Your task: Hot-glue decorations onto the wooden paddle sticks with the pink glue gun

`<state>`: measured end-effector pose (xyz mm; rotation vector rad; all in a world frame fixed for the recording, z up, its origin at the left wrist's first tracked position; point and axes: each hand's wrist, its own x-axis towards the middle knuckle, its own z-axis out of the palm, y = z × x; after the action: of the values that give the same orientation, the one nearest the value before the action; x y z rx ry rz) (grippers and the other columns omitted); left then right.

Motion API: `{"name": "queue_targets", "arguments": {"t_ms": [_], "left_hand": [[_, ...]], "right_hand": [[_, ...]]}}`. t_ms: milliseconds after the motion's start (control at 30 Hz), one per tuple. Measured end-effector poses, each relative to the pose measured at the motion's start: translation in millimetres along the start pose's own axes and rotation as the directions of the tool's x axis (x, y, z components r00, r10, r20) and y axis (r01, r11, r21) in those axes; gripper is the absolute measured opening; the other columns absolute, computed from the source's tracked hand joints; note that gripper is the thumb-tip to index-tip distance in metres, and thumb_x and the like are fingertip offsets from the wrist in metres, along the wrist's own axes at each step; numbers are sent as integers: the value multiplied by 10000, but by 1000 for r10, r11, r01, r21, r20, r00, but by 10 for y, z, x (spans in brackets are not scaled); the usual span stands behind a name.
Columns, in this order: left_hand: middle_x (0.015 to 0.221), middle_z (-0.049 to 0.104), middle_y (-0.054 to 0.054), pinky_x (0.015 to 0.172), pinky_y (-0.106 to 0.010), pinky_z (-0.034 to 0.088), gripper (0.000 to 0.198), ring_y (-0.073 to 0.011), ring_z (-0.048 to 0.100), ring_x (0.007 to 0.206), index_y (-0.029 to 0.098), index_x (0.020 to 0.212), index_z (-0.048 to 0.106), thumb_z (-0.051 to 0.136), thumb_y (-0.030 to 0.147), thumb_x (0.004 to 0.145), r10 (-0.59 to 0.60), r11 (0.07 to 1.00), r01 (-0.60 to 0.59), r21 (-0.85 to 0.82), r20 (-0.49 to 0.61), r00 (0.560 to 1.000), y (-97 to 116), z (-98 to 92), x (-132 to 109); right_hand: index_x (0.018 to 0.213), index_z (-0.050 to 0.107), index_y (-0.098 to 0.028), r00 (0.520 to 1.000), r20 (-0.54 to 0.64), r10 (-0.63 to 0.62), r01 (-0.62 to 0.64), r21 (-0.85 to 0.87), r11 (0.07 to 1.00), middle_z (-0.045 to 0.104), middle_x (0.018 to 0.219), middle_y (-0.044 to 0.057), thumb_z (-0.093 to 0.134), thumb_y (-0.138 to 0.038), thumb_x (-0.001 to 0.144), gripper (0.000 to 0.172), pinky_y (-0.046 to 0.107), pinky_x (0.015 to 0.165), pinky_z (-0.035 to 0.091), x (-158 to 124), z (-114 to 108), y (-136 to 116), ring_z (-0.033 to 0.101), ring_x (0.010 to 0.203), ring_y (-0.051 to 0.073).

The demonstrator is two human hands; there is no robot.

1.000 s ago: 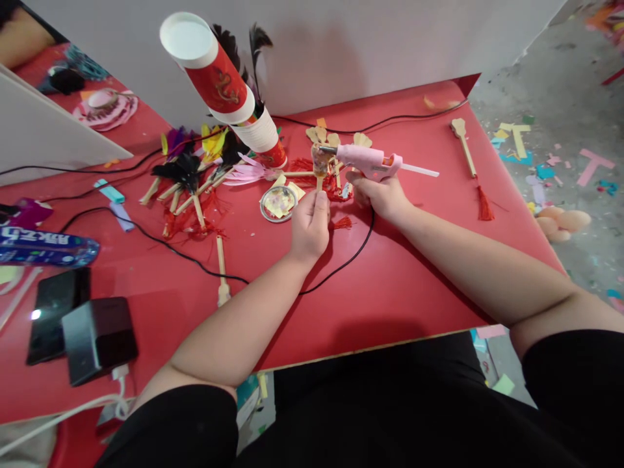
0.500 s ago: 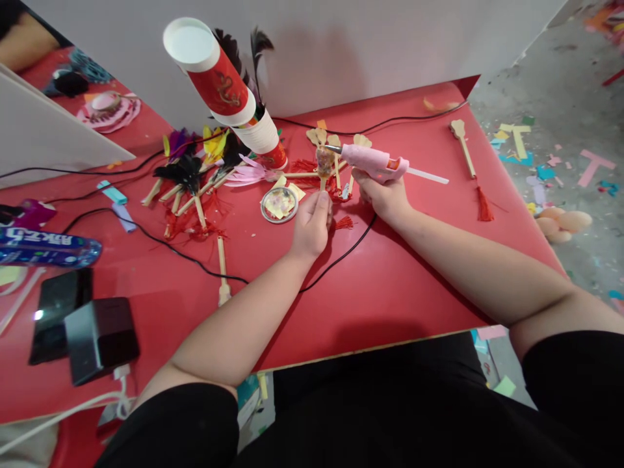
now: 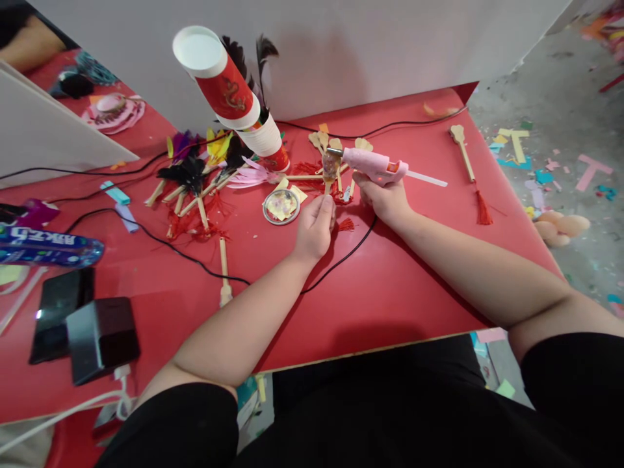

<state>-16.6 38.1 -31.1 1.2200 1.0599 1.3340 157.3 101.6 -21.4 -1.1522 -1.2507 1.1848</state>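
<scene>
The left hand (image 3: 316,229) is pinching the handle of a decorated stick (image 3: 330,170) between thumb and fingers, holding it upright over the tabletop (image 3: 390,279), nearer the far edge than the near one. The right hand (image 3: 387,196) is curling its partly hidden fingers around a pink glue gun (image 3: 368,162), whose nozzle is pointing at the stick's head. A tasselled stick (image 3: 467,160) is lying by the right edge.

This looks like a craft workshop. White partitions (image 3: 365,55) divide a red worktable (image 3: 390,279), and another person's arm (image 3: 32,45) shows beyond one of them. A pink glue gun (image 3: 373,164), wooden sticks (image 3: 465,156) with red tassels (image 3: 482,209), black feathers (image 3: 188,174) and paper cups (image 3: 231,97) crowd the tabletop, while coloured paper scraps (image 3: 593,170) litter the bare grey floor (image 3: 556,91).
</scene>
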Motion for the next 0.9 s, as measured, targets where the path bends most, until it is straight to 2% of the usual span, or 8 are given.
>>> {"name": "queue_targets", "arguments": {"t_ms": [67, 200, 333, 400, 533, 600, 767, 900], "left_hand": [[609, 334, 61, 492, -295, 235, 699, -110, 300, 517, 248, 760, 471, 674, 867, 1014, 7, 1000, -7, 9, -1, 1000, -7, -2, -11], [610, 354, 57, 490, -295, 254, 687, -112, 314, 514, 249, 767, 468, 652, 855, 1036, 22, 999, -22, 24, 10, 1000, -7, -11, -22], [614, 352, 58, 475, -297, 253, 698, -112, 316, 506, 253, 766, 469, 662, 878, 1011, 14, 1000, -14, 18, 17, 1000, 10, -12, -11], [614, 351, 59, 473, -295, 249, 697, -110, 312, 502, 253, 765, 470, 656, 876, 1015, 15, 1000, -15, 10, 22, 1000, 15, -8, -4], [608, 347, 57, 472, -297, 238, 699, -113, 303, 505, 254, 758, 477, 661, 879, 1008, 4, 1000, -4, -7, 24, 1000, 19, -7, -4], [611, 355, 55, 475, -302, 242, 687, -118, 308, 509, 256, 761, 478, 663, 867, 1015, 7, 1000, -7, 3, 27, 1000, 20, -18, -12], [626, 415, 30, 507, -323, 271, 631, -133, 359, 535, 248, 765, 495, 606, 766, 1108, 80, 989, -83, 126, 24, 996, 25, -68, -36], [620, 421, 27, 524, -335, 282, 632, -136, 364, 541, 246, 753, 484, 590, 747, 1125, 96, 982, -97, 164, 18, 995, 27, -90, -36]], "right_hand": [[790, 555, -269, 999, -38, -16, 17, 12, 1000, 556, 755, 24, 915, -790, 757, 635, 416, 712, 602, 4, -2, 12, 629, 824, 247], [719, 516, -266, 999, -4, 46, -46, -28, 999, 506, 651, 4, 921, -818, 765, 687, 402, 648, 561, 23, -15, 22, 540, 676, 201], [705, 495, -265, 996, 20, 89, -88, -45, 995, 497, 623, 3, 930, -803, 762, 694, 392, 625, 536, 45, -31, 21, 513, 644, 191], [720, 499, -267, 996, 27, 82, -81, -49, 996, 516, 641, 7, 931, -787, 763, 677, 395, 640, 551, 52, -34, 16, 541, 666, 202], [812, 541, -273, 1000, 12, 18, -18, -38, 999, 581, 737, 21, 929, -773, 768, 635, 415, 727, 606, 53, -29, -1, 660, 826, 258], [815, 549, -272, 1000, 10, 8, -8, -41, 999, 584, 749, 23, 931, -780, 762, 637, 419, 737, 610, 48, -30, -10, 669, 846, 264], [722, 528, -268, 997, 50, 52, -50, -50, 997, 525, 660, 8, 943, -786, 764, 665, 420, 671, 575, 38, -65, -38, 541, 681, 202], [686, 500, -272, 991, 99, 86, -81, -56, 995, 500, 621, 1, 936, -805, 762, 693, 404, 619, 539, 46, -96, -63, 483, 639, 184]]}}
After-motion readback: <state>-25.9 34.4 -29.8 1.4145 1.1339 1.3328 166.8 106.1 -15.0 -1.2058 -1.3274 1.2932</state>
